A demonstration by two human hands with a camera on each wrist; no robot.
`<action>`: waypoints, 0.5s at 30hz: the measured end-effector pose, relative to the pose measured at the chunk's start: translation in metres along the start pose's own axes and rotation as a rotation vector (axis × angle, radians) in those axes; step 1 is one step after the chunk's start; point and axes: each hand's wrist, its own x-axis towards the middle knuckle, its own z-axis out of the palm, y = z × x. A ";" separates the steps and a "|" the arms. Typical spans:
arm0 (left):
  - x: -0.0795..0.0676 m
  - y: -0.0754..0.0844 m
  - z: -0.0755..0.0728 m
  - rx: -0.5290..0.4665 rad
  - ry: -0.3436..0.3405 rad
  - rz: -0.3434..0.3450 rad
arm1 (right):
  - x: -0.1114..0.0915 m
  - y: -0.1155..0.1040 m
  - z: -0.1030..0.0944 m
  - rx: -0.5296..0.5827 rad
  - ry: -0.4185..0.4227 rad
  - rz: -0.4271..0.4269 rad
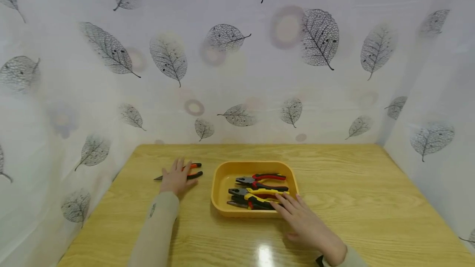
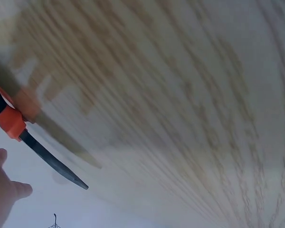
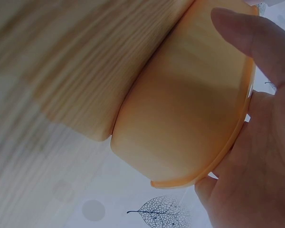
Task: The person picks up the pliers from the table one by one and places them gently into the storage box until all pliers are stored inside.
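On the table to the left lies a pair of long-nose pliers (image 1: pixel 195 175) with orange and black handles. My left hand (image 1: pixel 174 181) is over these pliers, fingers spread; their dark tips and handle ends show past it. In the left wrist view the same pliers (image 2: pixel 12 122) appear beside the fingers. A yellow tray (image 1: pixel 256 162) holds several pliers, among them a red-and-black pair (image 1: pixel 268 176) and a yellow-and-black pair (image 1: pixel 256 199). At the tray's front right corner, my right hand (image 1: pixel 306 222) reaches over the rim, its fingers extended above the yellow handles. Its thumb is outside the tray wall (image 3: pixel 180 109).
The wooden table (image 1: pixel 349 193) extends to both sides of the tray. A pale leaf-patterned sheet (image 1: pixel 237 77) hangs behind it and along the sides.
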 end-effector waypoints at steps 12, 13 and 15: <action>-0.003 0.007 -0.002 -0.035 -0.082 -0.093 | 0.001 0.000 0.002 -0.002 0.019 -0.010; -0.003 0.008 -0.002 -0.035 -0.074 -0.094 | 0.001 0.000 0.002 -0.002 0.022 -0.011; -0.002 0.008 0.000 -0.037 -0.063 -0.093 | 0.001 0.000 0.002 0.000 0.028 -0.015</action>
